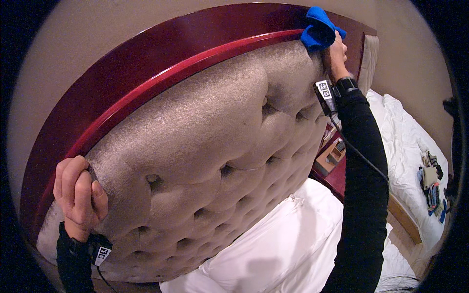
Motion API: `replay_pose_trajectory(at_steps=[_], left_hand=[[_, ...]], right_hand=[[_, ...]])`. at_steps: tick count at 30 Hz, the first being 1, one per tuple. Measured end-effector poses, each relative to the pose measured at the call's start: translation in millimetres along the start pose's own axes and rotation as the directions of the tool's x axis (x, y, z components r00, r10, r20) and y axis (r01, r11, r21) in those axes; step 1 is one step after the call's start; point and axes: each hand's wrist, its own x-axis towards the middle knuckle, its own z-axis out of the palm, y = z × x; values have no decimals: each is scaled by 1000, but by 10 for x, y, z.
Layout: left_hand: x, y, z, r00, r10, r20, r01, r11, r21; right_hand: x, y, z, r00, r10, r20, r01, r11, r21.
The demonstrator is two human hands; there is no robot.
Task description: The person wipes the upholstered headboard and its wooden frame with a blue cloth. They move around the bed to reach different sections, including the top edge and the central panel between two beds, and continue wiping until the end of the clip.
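Observation:
A padded, button-tufted headboard [195,132] in greyish beige fills the middle, edged by a glossy dark red wooden frame [161,44]. At its far upper right, my right hand [337,51] is closed on a bunched blue cloth [320,31], which lies against the red frame. That hand's palm side is hidden. On the near left, my left hand [80,193] is curled into a loose fist against the frame and the padding's edge. Nothing shows between its fingers. Both wrists carry dark straps with small black devices.
White bedding [273,239] lies below the headboard. Right of it, a dark red nightstand [334,178] holds a brown organizer box [330,157]. Farther right, another white bed [403,129] bears a pile of folded clothes [431,183]. A cable runs along my right forearm.

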Motion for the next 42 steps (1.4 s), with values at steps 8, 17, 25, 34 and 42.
replay_pose_trajectory(at_steps=[8,17,25,34,42], left_hand=[[42,11,25,999,7,-42,-8,1000,-21],[97,6,55,989,24,-145,-23,1000,10],[93,-68,152,964,71,-255,-56,996,66],[38,-116,195,966,20,-259,-30,999,-35],[-2,-104,258,949,5,-316,-11,1000,-16]], right_hand=[[-421,159,-286,974,-217,69,219,975,-31],[-2032,-574,-680,881,-473,-13,464,857,222],[-2480,-1347,-586,699,-709,-96,702,654,283],[-2245,-1268,-411,796,-600,-79,600,768,224],[-3111,-1890,-773,512,-858,36,800,491,346]])
